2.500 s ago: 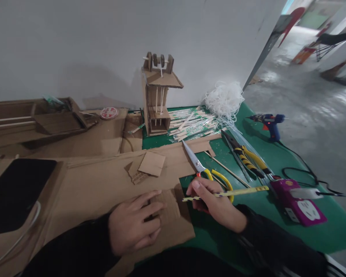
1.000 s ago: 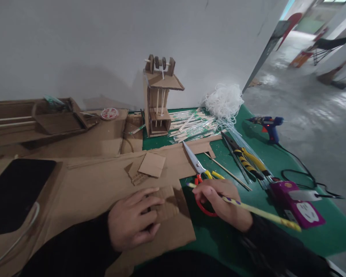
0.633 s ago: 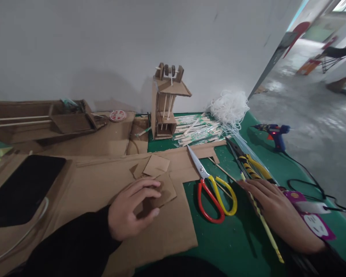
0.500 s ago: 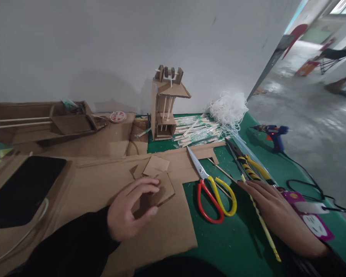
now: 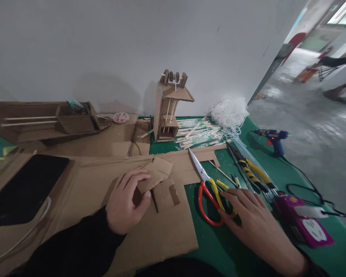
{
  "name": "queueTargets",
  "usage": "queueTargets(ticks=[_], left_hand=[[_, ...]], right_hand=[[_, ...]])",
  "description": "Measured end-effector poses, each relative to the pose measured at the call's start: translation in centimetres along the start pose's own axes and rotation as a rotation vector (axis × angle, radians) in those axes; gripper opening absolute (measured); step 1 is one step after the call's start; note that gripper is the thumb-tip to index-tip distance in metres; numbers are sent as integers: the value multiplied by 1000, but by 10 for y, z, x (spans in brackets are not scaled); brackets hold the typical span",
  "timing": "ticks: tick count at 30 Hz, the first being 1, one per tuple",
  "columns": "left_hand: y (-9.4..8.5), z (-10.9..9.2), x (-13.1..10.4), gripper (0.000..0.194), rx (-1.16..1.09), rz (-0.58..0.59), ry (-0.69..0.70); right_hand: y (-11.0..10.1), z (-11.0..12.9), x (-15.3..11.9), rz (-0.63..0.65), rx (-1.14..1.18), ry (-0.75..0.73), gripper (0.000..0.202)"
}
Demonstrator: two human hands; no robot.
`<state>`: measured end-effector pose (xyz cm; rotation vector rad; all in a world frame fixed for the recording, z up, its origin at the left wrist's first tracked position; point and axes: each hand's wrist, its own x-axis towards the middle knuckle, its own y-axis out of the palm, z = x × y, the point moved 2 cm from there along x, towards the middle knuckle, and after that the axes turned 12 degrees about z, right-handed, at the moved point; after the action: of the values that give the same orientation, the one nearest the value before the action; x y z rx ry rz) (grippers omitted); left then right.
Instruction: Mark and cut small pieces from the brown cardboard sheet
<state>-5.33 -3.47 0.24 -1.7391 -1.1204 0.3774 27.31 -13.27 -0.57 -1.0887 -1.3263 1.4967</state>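
My left hand (image 5: 128, 202) has a small cardboard piece (image 5: 151, 179) between its fingertips and thumb, tilted a little above the large cardboard sheet (image 5: 173, 234). Just right of it lies another small cardboard piece (image 5: 165, 196) with a dark notch, and a paler square piece (image 5: 163, 165) sits behind. My right hand (image 5: 253, 219) is spread palm down, its fingers over the yellow handle of the scissors (image 5: 202, 169). The scissors lie with one red and one yellow loop, blades pointing away. A pencil tip (image 5: 237, 181) shows beyond my right fingers; the rest is hidden.
A cardboard tower (image 5: 168, 105) with a small pulley stands by the wall. Behind lie wrapped sticks (image 5: 198, 130) and tangled white string (image 5: 230, 111). Pliers (image 5: 256, 173), a glue gun (image 5: 273, 138) and a purple power strip (image 5: 302, 223) are right. Left are a phone-like black slab (image 5: 29, 188) and cardboard box (image 5: 46, 121).
My left hand has shifted the small cardboard piece left and back, baring the notched piece. My right hand has moved left from the pencil to the scissors' handle.
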Motion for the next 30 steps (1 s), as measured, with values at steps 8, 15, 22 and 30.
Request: queueTargets(ticks=[8, 15, 22, 30], left_hand=[[10, -7, -4, 52, 361, 51, 123], [13, -24, -4, 70, 326, 96, 213], [3, -38, -7, 12, 43, 166, 252], [-32, -34, -1, 26, 29, -142, 342]], right_hand=[[2, 20, 23, 79, -38, 124, 19], [8, 10, 31, 107, 163, 360, 17], [-9, 5, 28, -179, 859, 290, 15], [-27, 11, 58, -170, 1687, -113, 49]])
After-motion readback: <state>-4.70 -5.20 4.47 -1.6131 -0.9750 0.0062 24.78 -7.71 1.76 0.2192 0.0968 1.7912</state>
